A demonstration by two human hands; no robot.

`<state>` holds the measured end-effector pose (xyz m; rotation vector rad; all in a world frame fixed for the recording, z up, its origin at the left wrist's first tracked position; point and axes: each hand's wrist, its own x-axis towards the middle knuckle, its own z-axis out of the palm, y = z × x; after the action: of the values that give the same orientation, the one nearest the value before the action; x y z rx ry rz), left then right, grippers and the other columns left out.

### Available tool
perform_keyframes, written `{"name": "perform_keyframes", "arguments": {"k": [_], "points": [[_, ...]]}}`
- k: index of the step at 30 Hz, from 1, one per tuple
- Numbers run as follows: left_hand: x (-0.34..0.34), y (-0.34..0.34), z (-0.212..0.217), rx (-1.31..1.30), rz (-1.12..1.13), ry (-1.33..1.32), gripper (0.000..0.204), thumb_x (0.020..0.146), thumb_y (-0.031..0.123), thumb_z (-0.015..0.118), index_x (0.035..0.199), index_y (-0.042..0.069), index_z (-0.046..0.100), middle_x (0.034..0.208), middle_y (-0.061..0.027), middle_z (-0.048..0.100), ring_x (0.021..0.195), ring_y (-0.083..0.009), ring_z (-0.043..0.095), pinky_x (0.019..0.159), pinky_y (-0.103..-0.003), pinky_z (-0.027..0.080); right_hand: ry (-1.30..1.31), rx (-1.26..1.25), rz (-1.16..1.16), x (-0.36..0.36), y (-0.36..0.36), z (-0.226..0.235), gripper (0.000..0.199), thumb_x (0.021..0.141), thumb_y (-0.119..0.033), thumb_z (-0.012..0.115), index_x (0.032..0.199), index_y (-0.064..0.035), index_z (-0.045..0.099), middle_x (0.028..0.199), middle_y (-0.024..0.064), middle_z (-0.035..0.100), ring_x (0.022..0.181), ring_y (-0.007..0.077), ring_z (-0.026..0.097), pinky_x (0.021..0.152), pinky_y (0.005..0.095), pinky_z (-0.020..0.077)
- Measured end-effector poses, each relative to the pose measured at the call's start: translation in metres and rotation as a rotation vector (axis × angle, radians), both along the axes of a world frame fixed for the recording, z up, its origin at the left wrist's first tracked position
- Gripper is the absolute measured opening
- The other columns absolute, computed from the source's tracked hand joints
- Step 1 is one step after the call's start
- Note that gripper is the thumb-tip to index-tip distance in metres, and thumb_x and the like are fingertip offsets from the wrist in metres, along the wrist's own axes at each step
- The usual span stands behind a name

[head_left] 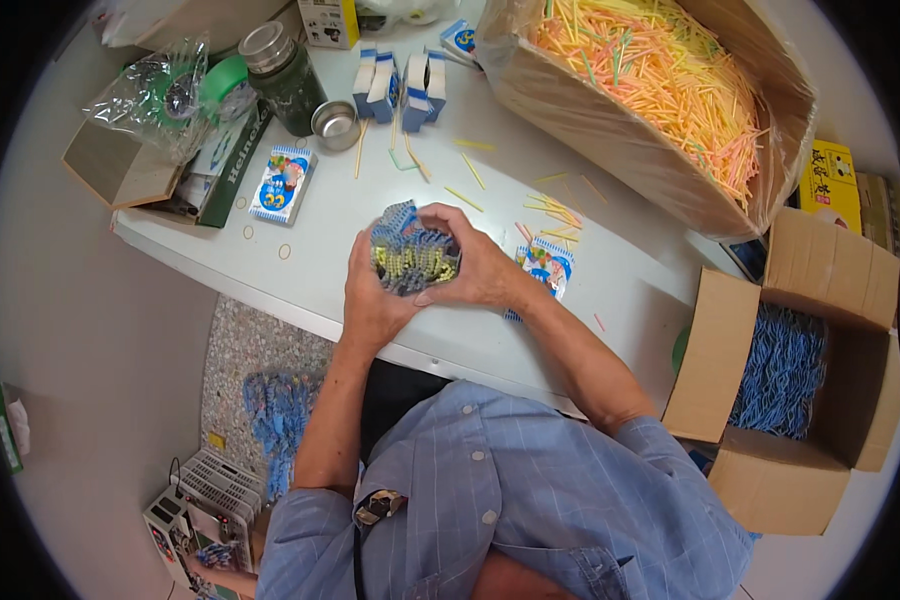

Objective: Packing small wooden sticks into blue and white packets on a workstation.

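Both hands are closing around one bundle of small packets point(414, 258) — a tight stack with blue-and-white covers and yellow sticks showing at its end — holding it just above the near edge of the white table point(370, 200). The left hand point(372, 292) is cupping the bundle from below and from the left, fingers curled up its side. The right hand point(478, 262) is wrapping over the top and right side, thumb pressing at the lower front, fingers hooking across the upper edge. Both forearms are coming up from the lower edge, bending inward so the wrists are meeting over the table's near edge.

At the table's far right corner a large cardboard box lined with clear plastic point(610, 140) is sitting tilted, filled with loose yellow, orange and pink sticks point(660, 70). Off the table's right edge an open cardboard carton point(820, 270) is holding a heap of blue bundles point(782, 370). Single packets (blue-and-white, flat) are lying on the table: one point(282, 183) toward the left edge, one point(548, 266) just beside the right wrist. Stray sticks and rubber bands are scattered between them.
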<state>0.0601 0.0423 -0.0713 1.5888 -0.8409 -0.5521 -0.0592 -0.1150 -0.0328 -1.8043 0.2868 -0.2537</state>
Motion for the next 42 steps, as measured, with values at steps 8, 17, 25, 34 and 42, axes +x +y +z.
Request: {"name": "perform_keyframes", "arguments": {"k": [8, 17, 25, 34, 42], "points": [[-0.011, 0.0, 0.021, -0.13, 0.012, 0.116, 0.106, 0.061, 0.012, 0.092, 0.146, -0.002, 0.031, 0.13, -0.0204, 0.055, 0.123, -0.0325, 0.055, 0.104, -0.042, 0.046, -0.087, -0.039, -0.047, -0.001, 0.009, 0.006, 0.103, 0.062, -0.021, 0.094, 0.146, -0.0089, 0.037, 0.136, 0.0164, 0.055, 0.128, 0.0276, 0.053, 0.109, 0.0392, 0.0406], [-0.006, -0.006, 0.005, 0.126, 0.025, -0.708, 0.093, 0.071, 0.039, 0.084, 0.14, -0.002, 0.039, 0.125, -0.0189, 0.054, 0.119, -0.0358, 0.054, 0.114, -0.055, 0.027, -0.13, 0.139, -0.067, 0.006, 0.018, -0.01, 0.099, 0.063, -0.032, 0.094, 0.14, -0.0034, 0.038, 0.132, 0.0164, 0.055, 0.125, 0.0274, 0.053, 0.108, 0.0383, 0.0409], [-0.004, 0.015, 0.035, 0.121, -0.12, 0.049, 0.066, 0.069, 0.011, 0.086, 0.125, 0.002, 0.053, 0.112, -0.0101, 0.065, 0.1, -0.022, 0.065, 0.091, -0.036, 0.051, -0.118, -0.037, 0.099, -0.019, 0.015, 0.064, 0.115, 0.058, -0.025, 0.093, 0.149, -0.0013, 0.029, 0.141, 0.0256, 0.046, 0.133, 0.0395, 0.046, 0.109, 0.0405, 0.0398], [-0.064, -0.052, 0.15, 0.079, -0.513, -0.003, 0.124, 0.058, 0.003, 0.089, 0.157, 0.005, 0.014, 0.119, -0.0139, 0.063, 0.108, -0.0272, 0.063, 0.095, -0.035, 0.049, 0.028, -0.421, -0.123, -0.106, 0.019, 0.155, 0.076, 0.068, -0.005, 0.081, 0.136, -0.0122, 0.047, 0.128, 0.016, 0.056, 0.119, 0.039, 0.056, 0.1, 0.0458, 0.0469], [-0.126, -0.109, 0.16, -0.159, -0.87, -0.139, 0.139, 0.056, 0.004, 0.091, 0.157, 0.005, -0.004, 0.15, -0.0202, 0.037, 0.127, -0.031, 0.052, 0.104, -0.041, 0.044, -0.018, -0.681, -0.375, -0.183, 0.018, 0.191, 0.065, 0.071, -0.002, 0.079, 0.129, -0.0079, 0.049, 0.128, 0.0178, 0.057, 0.121, 0.0382, 0.056, 0.101, 0.0438, 0.0476]]}}
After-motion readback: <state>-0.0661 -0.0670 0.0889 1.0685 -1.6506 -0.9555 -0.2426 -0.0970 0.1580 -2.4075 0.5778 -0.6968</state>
